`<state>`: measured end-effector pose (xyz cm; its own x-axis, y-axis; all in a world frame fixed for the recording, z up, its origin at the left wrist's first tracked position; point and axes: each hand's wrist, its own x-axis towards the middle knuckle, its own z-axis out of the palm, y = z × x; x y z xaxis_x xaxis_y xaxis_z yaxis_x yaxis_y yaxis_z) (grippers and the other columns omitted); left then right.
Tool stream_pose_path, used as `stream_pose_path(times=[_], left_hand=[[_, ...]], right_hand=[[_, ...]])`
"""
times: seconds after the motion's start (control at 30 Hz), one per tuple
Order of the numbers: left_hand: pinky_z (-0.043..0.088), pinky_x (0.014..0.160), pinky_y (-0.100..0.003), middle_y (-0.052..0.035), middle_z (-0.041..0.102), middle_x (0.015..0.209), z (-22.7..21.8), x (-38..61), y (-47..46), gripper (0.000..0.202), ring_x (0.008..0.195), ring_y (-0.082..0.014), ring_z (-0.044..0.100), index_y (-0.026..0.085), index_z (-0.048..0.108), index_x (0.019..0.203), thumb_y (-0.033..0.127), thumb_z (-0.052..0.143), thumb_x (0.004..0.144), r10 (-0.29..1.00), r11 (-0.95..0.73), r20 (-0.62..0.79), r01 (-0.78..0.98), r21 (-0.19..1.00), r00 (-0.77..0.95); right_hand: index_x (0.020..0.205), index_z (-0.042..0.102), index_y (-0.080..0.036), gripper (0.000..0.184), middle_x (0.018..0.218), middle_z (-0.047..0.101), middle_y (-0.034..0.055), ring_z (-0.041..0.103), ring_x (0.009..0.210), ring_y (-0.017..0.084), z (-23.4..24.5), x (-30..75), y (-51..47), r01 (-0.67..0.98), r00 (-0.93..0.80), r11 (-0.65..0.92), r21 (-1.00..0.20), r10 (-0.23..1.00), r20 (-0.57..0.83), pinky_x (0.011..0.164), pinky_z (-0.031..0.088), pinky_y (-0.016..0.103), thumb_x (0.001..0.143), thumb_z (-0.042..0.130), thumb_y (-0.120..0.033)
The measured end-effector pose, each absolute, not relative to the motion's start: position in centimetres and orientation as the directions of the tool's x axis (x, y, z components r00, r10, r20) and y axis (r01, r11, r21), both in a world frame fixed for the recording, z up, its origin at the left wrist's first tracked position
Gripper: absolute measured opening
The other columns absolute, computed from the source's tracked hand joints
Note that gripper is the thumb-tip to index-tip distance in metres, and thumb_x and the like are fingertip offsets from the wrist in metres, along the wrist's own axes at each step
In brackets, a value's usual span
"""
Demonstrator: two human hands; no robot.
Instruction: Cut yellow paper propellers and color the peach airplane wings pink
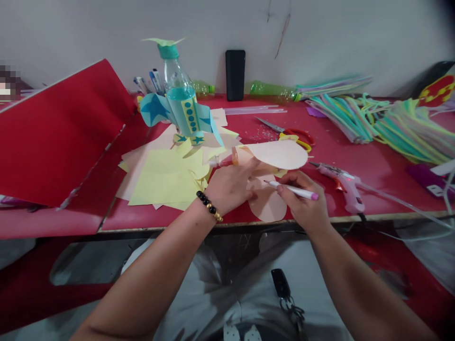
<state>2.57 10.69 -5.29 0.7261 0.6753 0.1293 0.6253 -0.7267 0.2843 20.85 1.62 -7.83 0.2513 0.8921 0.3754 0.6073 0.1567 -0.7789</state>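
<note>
Rounded peach paper (pixel 269 208) is touched by the spread left hand (pixel 230 185); a pink-ended white pen (pixel 298 190) is held by the right hand (pixel 308 200).

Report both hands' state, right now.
Left hand: open, resting on the pale paper cutout.
Right hand: closed, holding the white marker.

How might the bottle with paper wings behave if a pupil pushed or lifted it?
The bottle would probably tip easily, being tall and slim. It seems light for its size, since its clear shoulder looks hollow. The wings look like thin paper, so they may bend.
</note>
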Motion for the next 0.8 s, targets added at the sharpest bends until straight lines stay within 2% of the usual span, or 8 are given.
stream_pose_path(times=[0.17,0.37,0.5,0.8], left_hand=[[0.048,0.069,-0.03,-0.0055,0.071,0.096,-5.12,2.69,10.75,0.052,0.088,-0.0245,0.067,0.019,0.049,0.12,0.04,0.068,0.076,0.678,-0.725,0.121,0.632,0.274,0.725],[0.047,0.064,-0.029,-0.0039,0.071,0.091,-4.79,2.79,10.68,0.05,0.085,-0.0239,0.068,0.02,0.047,0.12,0.034,0.066,0.077,0.664,-0.738,0.147,0.611,0.287,0.733],[0.048,0.066,-0.031,-0.0065,0.071,0.092,-4.89,2.79,10.69,0.042,0.086,-0.0262,0.068,0.018,0.051,0.112,0.036,0.065,0.077,0.678,-0.728,0.14,0.633,0.262,0.722],[0.049,0.069,-0.031,-0.0066,0.072,0.093,-4.45,2.98,10.61,0.04,0.087,-0.0251,0.068,0.018,0.051,0.114,0.033,0.063,0.079,0.695,-0.703,0.082,0.651,0.286,0.714]], right_hand=[[0.078,0.061,-0.02,0.004,0.068,0.063,-0.0024,0.057,0.06,0.013,-7.91,20.64,1.98,0.659,0.247,0.141,-0.739,0.887,0.39,0.055,0.044,0.023,0.078,0.065,-0.02],[0.08,0.063,-0.02,0.005,0.073,0.065,-0.0005,0.059,0.064,0.014,-7.79,20.6,2.15,0.689,0.238,0.128,-0.713,0.89,0.39,0.057,0.044,0.024,0.08,0.065,-0.024],[0.078,0.063,-0.02,0.004,0.071,0.066,-0.001,0.06,0.063,0.014,-7.98,20.55,2.21,0.705,0.255,0.115,-0.699,0.88,0.401,0.056,0.045,0.023,0.08,0.066,-0.023],[0.079,0.064,-0.02,0.008,0.071,0.066,-0.001,0.06,0.062,0.013,-8.16,20.63,2.09,0.705,0.223,0.132,-0.697,0.892,0.394,0.054,0.044,0.023,0.081,0.066,-0.027]])
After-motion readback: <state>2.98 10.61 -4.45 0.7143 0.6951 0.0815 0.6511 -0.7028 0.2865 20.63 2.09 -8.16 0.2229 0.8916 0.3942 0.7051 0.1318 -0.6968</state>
